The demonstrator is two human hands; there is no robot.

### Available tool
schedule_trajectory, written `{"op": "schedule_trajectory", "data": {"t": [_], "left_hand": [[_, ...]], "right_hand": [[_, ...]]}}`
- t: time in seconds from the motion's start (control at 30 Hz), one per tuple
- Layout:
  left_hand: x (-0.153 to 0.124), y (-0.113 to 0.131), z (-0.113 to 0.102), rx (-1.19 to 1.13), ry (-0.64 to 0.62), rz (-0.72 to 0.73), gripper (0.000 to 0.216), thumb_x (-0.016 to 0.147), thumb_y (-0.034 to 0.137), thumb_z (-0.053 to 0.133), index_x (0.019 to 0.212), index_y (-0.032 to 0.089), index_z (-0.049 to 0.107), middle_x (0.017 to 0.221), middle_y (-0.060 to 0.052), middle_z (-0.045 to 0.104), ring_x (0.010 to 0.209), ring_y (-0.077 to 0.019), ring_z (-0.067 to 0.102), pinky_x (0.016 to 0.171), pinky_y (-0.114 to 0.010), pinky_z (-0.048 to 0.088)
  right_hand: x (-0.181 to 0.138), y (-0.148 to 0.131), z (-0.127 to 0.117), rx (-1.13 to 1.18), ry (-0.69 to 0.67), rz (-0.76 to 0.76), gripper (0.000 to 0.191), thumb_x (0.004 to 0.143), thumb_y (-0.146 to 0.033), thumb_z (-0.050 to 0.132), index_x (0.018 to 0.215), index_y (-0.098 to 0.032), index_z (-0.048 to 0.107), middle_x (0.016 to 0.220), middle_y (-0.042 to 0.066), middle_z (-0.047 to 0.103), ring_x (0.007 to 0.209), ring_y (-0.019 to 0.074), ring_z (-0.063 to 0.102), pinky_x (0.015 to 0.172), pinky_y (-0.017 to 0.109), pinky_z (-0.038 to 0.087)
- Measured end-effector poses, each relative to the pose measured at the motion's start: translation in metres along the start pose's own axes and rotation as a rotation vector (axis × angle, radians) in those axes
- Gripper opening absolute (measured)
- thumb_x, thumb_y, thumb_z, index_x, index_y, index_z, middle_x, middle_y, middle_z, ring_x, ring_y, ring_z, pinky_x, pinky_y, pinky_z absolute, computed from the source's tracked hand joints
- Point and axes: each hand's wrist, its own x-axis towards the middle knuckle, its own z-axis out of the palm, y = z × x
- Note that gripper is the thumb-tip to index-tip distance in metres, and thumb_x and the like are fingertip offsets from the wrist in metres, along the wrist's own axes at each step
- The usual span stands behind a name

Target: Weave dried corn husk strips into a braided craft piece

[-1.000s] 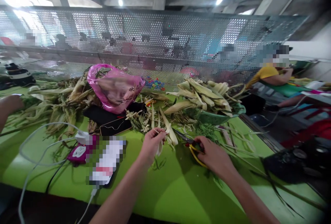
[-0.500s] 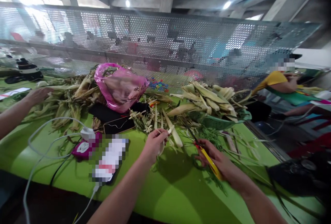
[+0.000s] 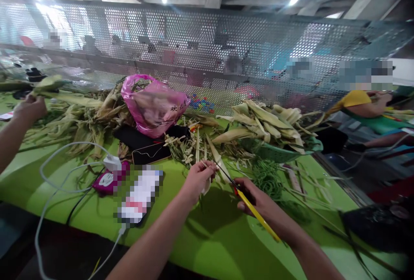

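Note:
My left hand (image 3: 199,179) is closed around a pale strip of corn husk (image 3: 207,184) just above the green table (image 3: 210,245). My right hand (image 3: 257,200) grips yellow-handled scissors (image 3: 249,204), their dark blades pointing up and left toward the husk beside my left fingers. A long pale husk piece (image 3: 219,159) lies on the table right behind both hands.
A green basket (image 3: 278,152) heaped with corn husks sits behind on the right, a pink plastic bag (image 3: 152,105) and husk piles on the left. Phones, a charger (image 3: 111,162) and white cables lie at left. Another person's hand (image 3: 29,107) lifts a husk at far left; a perforated metal screen stands behind.
My right hand has lifted the scissors off the table and swung the blades up toward the husk in my left hand. The other person's hand at left has raised a husk.

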Motion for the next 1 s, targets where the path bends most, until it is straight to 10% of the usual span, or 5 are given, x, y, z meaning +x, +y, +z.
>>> {"op": "schedule_trajectory", "data": {"t": [0.63,1.0], "left_hand": [[-0.002,0.0,-0.002,0.106,-0.011,-0.03,0.03,0.065,0.043,0.074,0.07,0.016,0.061,0.06,0.001,0.054,0.054,-0.0081,0.043,0.056,-0.023,0.033],[-0.004,0.002,-0.004,0.007,-0.086,-0.151,0.023,0.067,0.021,0.064,0.09,0.018,0.066,0.07,0.0,0.057,0.061,-0.0102,0.052,0.058,-0.022,0.04]], "right_hand": [[0.006,0.007,0.004,-0.028,0.076,0.044,0.036,0.077,-0.044,0.066,0.104,-0.022,0.058,0.079,0.0,0.064,0.072,0.0195,0.059,0.066,0.029,0.046],[0.014,-0.012,-0.003,0.252,0.351,0.08,0.049,0.066,-0.05,0.074,0.102,-0.022,0.058,0.077,0.003,0.066,0.068,0.0205,0.061,0.057,0.03,0.05]]}}
